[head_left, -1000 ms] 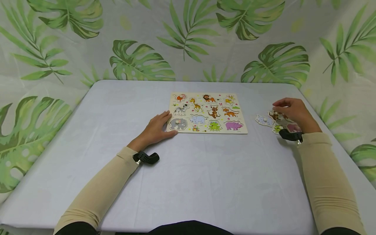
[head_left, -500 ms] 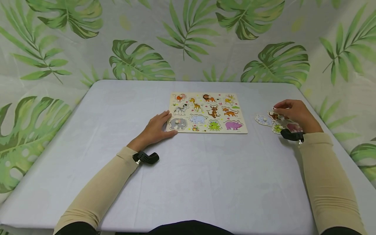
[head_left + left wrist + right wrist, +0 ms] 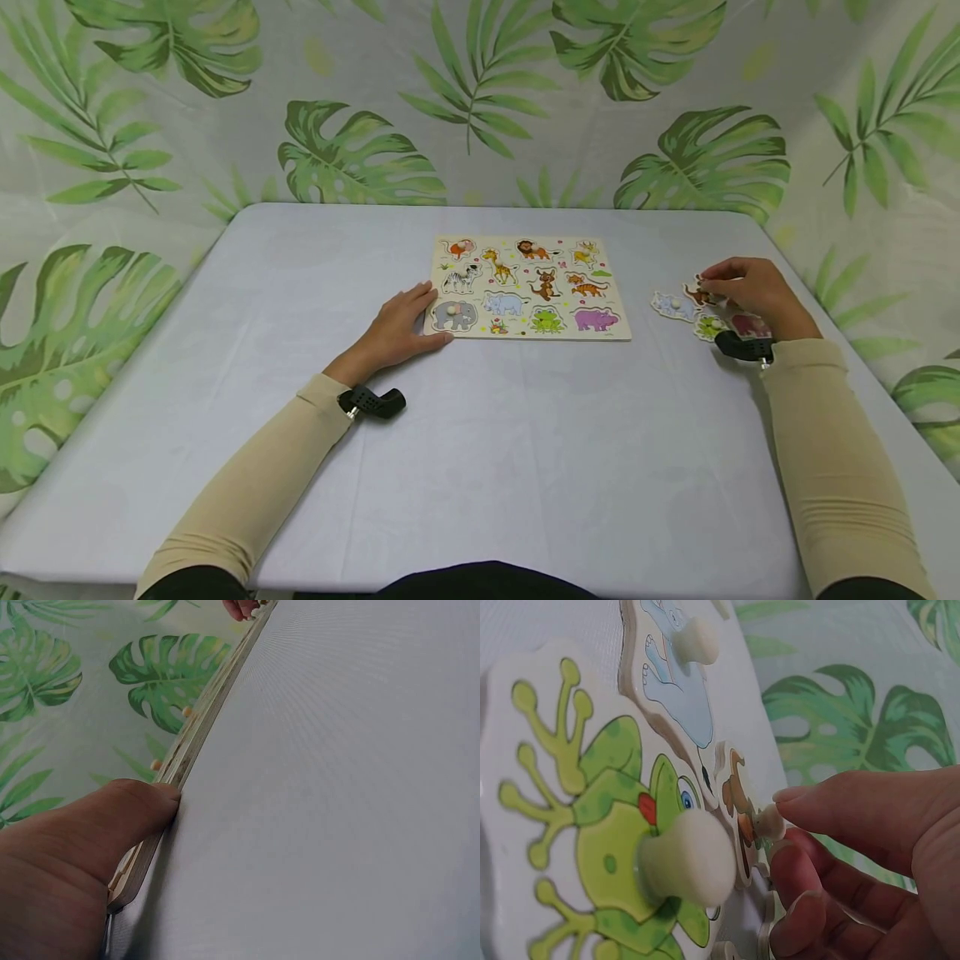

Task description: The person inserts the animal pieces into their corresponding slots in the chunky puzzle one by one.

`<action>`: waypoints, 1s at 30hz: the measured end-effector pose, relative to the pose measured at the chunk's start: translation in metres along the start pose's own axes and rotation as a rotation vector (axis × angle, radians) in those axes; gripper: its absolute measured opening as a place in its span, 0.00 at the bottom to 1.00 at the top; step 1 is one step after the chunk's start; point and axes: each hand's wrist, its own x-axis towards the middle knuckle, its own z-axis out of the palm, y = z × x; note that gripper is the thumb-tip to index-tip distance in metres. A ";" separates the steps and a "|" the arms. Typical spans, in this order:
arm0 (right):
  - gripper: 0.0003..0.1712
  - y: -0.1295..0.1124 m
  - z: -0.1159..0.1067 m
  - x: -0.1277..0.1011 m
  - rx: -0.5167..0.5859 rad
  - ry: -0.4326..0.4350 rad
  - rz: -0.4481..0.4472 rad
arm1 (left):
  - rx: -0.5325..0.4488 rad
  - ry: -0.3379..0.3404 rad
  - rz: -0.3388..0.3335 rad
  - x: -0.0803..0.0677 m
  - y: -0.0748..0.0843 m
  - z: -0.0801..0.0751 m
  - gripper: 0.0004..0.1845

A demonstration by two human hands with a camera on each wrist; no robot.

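Observation:
My left hand (image 3: 397, 325) rests at the near left corner of a wooden animal puzzle board (image 3: 525, 327), thumb along its front edge, fingers at its left side. In the left wrist view the thumb presses the edge of the board (image 3: 193, 742). Off to the board's right, my right hand (image 3: 757, 292) pinches the knob of a brown kangaroo puzzle piece (image 3: 697, 292); the right wrist view has thumb and fingertips at that piece's (image 3: 741, 814) pale knob. Close by lie a green frog piece (image 3: 611, 832) and a light-blue rhino piece (image 3: 676, 697), both knobbed.
A dark pink piece (image 3: 750, 325) sits partly hidden beneath the right wrist. On the board, a knobbed grey elephant piece (image 3: 459, 318) fills the near left corner. White cloth covers the table (image 3: 540, 467), and a leaf-print curtain (image 3: 480, 75) hangs behind it.
My right hand has dropped slightly onto the brown piece, whose edge now shows a little higher at the fingertips. My left hand and the board have stayed put.

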 end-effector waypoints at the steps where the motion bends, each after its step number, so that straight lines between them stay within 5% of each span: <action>1: 0.27 0.000 0.000 0.000 -0.001 0.001 -0.002 | 0.000 -0.001 -0.001 0.000 0.000 0.000 0.45; 30: 0.25 0.001 0.003 0.003 -0.010 -0.017 0.016 | 0.004 -0.005 -0.011 0.000 0.001 0.000 0.46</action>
